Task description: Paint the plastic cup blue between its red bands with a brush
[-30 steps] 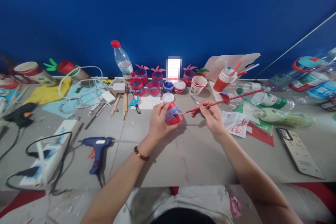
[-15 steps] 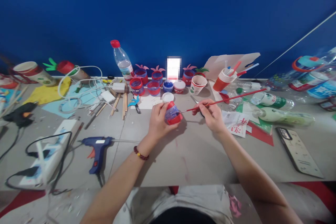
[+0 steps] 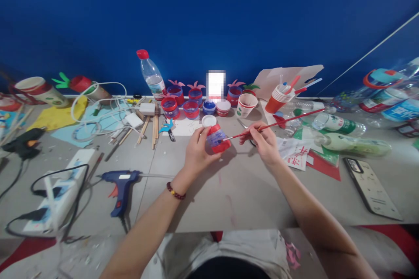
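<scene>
My left hand (image 3: 197, 151) is closed around a small red cup with a blue-purple painted band (image 3: 216, 138), held tilted above the table. Between the fingers of my right hand (image 3: 262, 141) is a long red paintbrush (image 3: 284, 120), its tip touching the blue band. Just behind the cup lies a white lid (image 3: 209, 120). Past that stand an open jar of blue paint (image 3: 209, 107) and a jar with pinkish paint (image 3: 223, 107). Several red-and-blue painted cups, among them one at the front left (image 3: 170, 107), stand near the wall, some with pink leaf shapes.
A blue glue gun (image 3: 121, 185) and a power strip (image 3: 63, 189) lie on the left. Paper cups (image 3: 246, 105), a stack holding straws (image 3: 276, 102) and plastic bottles (image 3: 337, 124) stand or lie to the right, with a phone (image 3: 372, 188) near the front edge.
The cup in my left hand has turned, its lower end shifting right. The brush has moved slightly left and down with its tip still on the blue band.
</scene>
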Motion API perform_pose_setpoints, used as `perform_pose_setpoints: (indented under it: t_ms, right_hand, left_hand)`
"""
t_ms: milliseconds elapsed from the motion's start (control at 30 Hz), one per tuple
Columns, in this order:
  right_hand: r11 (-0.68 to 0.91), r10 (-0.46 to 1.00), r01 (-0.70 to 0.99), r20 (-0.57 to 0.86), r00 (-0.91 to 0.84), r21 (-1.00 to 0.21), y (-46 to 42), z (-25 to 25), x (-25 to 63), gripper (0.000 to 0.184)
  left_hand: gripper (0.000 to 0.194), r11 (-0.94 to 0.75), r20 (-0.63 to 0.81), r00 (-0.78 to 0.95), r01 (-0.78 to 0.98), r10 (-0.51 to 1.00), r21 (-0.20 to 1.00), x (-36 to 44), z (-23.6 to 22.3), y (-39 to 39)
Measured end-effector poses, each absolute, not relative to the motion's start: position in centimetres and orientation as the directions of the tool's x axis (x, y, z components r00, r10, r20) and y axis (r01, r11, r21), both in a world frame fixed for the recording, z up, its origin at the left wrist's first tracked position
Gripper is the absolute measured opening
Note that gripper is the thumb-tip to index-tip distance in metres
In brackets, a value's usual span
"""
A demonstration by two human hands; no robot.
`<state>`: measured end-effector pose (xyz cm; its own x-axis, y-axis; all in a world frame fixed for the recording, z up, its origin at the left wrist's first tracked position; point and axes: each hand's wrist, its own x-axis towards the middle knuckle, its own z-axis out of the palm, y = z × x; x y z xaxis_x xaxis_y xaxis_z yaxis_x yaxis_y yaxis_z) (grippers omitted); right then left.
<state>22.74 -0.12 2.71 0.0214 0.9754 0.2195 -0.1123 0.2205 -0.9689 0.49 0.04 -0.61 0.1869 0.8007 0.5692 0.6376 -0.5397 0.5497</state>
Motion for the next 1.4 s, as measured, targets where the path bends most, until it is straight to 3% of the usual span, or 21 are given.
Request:
perform_pose_setpoints:
  t_ms: [500, 667, 800, 1033, 1400]
  right_hand:
    - [0.339, 0.930, 0.034, 0.340, 0.139, -0.940, 0.9, 2.7, 23.8, 0.029]
    - [0.365, 0.911, -0.031, 0.350, 0.217, -0.931, 1.1, 2.8, 23.9, 0.033]
    - [0.335, 0.934, -0.094, 0.317, 0.166, -0.937, 0.8, 2.4, 23.5, 0.028]
    - [0.327, 0.944, -0.056, 0.329, -0.030, -0.943, -0.1, 2.2, 22.4, 0.022]
    - [0.366, 0.929, 0.024, 0.367, 0.055, -0.930, 0.7, 2.4, 23.3, 0.026]
  left_hand:
    - [0.079, -0.554, 0.597, 0.174, 0.632, 0.783, 0.542, 0.2, -0.6, 0.2]
    - [0.085, -0.516, 0.539, 0.167, 0.610, 0.825, 0.601, 0.3, -0.5, 0.2]
    - [0.086, -0.479, 0.482, 0.174, 0.606, 0.859, 0.635, 0.4, -0.6, 0.1]
    - [0.076, -0.514, 0.468, 0.243, 0.576, 0.850, 0.635, 0.4, -0.6, 0.1]
    - [0.079, -0.529, 0.483, 0.246, 0.565, 0.840, 0.633, 0.5, -0.6, 0.0]
